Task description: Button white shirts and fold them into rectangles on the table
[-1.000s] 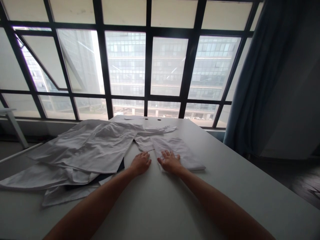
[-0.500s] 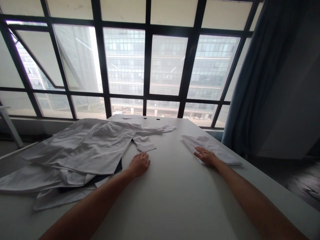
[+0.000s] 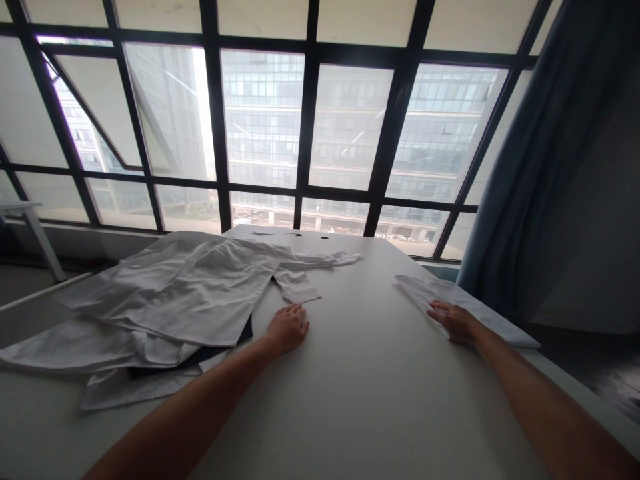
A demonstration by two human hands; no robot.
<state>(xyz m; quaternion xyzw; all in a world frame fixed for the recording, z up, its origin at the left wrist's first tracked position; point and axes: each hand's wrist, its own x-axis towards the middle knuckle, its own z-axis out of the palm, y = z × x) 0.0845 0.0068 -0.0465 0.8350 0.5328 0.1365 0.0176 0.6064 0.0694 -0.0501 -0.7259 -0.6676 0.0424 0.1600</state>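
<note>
At a white table [image 3: 380, 380] before a tall window wall [image 3: 310, 120], a person's left hand [image 3: 287, 329] lies open and flat at 11 o'clock, gripping nothing, just beside the cuff [image 3: 297, 287] of a rumpled white long-sleeved shirt [image 3: 185, 287], which spreads toward 10 o'clock over dark fabric [image 3: 246, 328]. At 2 o'clock, the right hand [image 3: 454, 321] rests open on a folded white cloth [image 3: 425, 292] near the table's edge, its flat palm apparently pinning the cloth in place, well apart from the shirt, perhaps to keep the two from tangling.
</note>
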